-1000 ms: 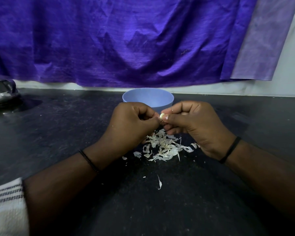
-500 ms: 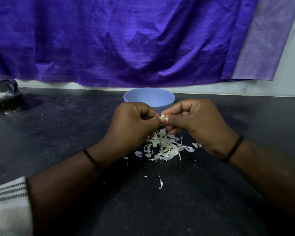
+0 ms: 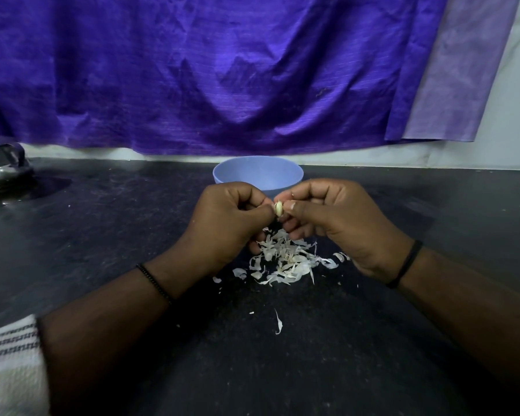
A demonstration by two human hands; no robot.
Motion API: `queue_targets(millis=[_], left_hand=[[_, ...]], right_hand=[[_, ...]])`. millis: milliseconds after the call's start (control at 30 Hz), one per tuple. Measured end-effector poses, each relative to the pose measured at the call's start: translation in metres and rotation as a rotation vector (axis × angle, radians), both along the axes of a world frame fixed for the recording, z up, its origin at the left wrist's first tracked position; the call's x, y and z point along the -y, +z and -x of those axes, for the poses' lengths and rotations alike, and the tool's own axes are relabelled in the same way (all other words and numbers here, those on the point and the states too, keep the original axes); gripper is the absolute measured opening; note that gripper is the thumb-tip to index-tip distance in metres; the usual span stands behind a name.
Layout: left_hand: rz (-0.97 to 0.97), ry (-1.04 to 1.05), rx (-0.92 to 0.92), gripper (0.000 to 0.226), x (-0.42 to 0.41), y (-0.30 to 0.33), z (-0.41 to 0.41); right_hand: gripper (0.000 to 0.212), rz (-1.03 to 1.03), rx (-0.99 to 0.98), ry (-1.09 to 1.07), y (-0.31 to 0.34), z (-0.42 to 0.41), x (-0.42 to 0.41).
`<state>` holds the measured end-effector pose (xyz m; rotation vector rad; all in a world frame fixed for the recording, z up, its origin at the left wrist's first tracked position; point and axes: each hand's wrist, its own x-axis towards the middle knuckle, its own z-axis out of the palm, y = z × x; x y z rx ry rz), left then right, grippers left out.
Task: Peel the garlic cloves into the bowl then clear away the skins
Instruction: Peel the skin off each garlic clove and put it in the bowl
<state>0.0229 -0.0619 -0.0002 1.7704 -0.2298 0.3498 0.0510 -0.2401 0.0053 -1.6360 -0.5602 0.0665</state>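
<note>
Above the dark worktop (image 3: pixel 102 241), in front of the blue bowl (image 3: pixel 258 175), the two hands meet around one garlic clove (image 3: pixel 278 209). The left hand (image 3: pixel 225 223) has its fingers curled and pinches the clove from the left; the right hand (image 3: pixel 342 223) is curled likewise and pinches it from the right, thumb tip against it. Only a small pale sliver of the clove shows between the fingertips; the rest is hidden by them, so how much skin it still carries cannot be told. What shows stands roughly upright, long axis near vertical, tilted a little. The inside of the bowl is hidden by its near wall and by the hands. Under the hands lies a heap of skins (image 3: pixel 285 262), partly covered by the left hand's knuckles, with a single strip (image 3: pixel 278 322) lying apart nearer the person. At the left edge a metal vessel (image 3: pixel 3 172) is cut off by the frame, and a striped sleeve (image 3: pixel 9 364) is cut off at the lower left corner. A purple cloth (image 3: pixel 222 73) hangs behind.
</note>
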Motion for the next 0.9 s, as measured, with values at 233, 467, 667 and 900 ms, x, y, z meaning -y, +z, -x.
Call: queue_targets(millis=[233,467,667,900], left_hand=[[-0.03,-0.022,-0.003,0.013,0.0004,0.0001,0.0008],[0.0,0.01,0.007,0.011,-0.0013,-0.0025,-0.0029],[-0.035,0.03,0.04,0.011,-0.0023,-0.0035,-0.004],[-0.092,0.004,0.131,0.003,-0.0007,-0.0021,0.002]], right_hand=[[0.012,-0.045,-0.039,-0.023,-0.0022,0.0007,-0.0009],[0.013,-0.119,-0.112,-0.001,-0.0008,0.001,-0.0015],[0.019,-0.143,-0.126,0.0,0.0011,0.0006,-0.0013],[0.014,-0.182,-0.146,-0.053,0.0015,-0.0002,0.0002]])
